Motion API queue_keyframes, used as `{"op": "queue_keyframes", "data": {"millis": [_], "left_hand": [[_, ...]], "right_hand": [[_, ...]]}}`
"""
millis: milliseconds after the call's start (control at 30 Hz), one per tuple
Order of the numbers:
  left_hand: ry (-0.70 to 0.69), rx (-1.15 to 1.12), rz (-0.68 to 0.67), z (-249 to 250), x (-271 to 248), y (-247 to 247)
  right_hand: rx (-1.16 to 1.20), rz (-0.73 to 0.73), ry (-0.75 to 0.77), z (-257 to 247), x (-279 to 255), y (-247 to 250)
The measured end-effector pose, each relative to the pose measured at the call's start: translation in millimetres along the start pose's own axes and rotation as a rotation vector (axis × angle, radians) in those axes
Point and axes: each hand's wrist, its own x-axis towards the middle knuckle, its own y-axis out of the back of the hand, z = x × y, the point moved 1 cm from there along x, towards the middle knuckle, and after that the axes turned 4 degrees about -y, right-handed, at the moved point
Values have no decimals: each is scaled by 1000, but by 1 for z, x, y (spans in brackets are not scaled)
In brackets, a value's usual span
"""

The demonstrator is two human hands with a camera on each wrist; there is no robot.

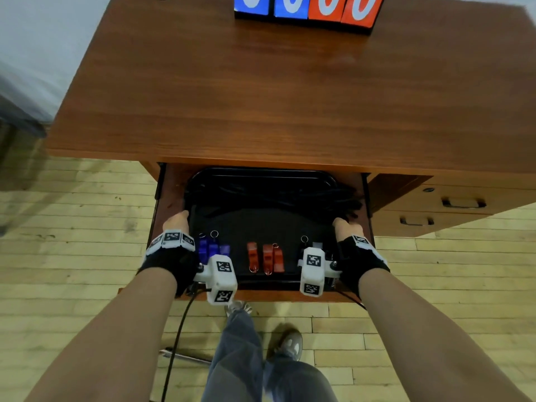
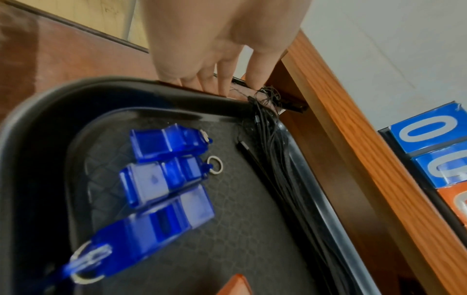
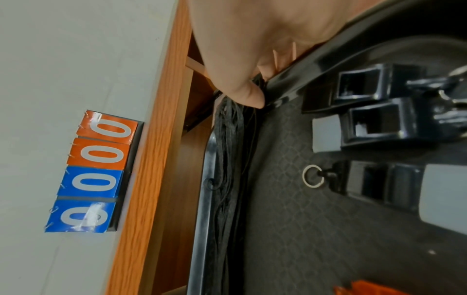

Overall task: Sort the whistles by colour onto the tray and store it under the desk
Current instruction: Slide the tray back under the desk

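Note:
A black tray lies on a pull-out shelf under the wooden desk. On it sit three groups: blue whistles at the left, red whistles in the middle, and black whistles at the right, partly hidden in the head view. Black cords are heaped along its far side. My left hand touches the outside of the left rim with straight fingers. My right hand grips the right rim, thumb on top.
A flip scoreboard with blue and red zeros stands at the desk's far edge. Two drawers with handles are to the right of the shelf. My legs and shoes stand on the wooden floor below, near a metal bar.

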Motion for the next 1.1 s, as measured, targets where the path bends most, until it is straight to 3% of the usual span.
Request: {"op": "queue_keyframes", "data": {"millis": [133,433,567,800,933,1100], "left_hand": [[88,-154,69,-3,12,-4],[18,-291,85,6,7,-4],[27,-346,94,-1,-6,-5],[61,-556,241,-19,-47,-20],[147,-741,120,-31,-56,-30],[300,-663,-169,-48,-72,-58]], "right_hand": [[9,9,22,-10,4,-6],[4,-7,102,-15,-1,-6],[25,-58,132,-5,-5,5],[169,11,122,26,-19,11],[271,6,115,34,-22,9],[399,-138,-55,42,-29,5]]}}
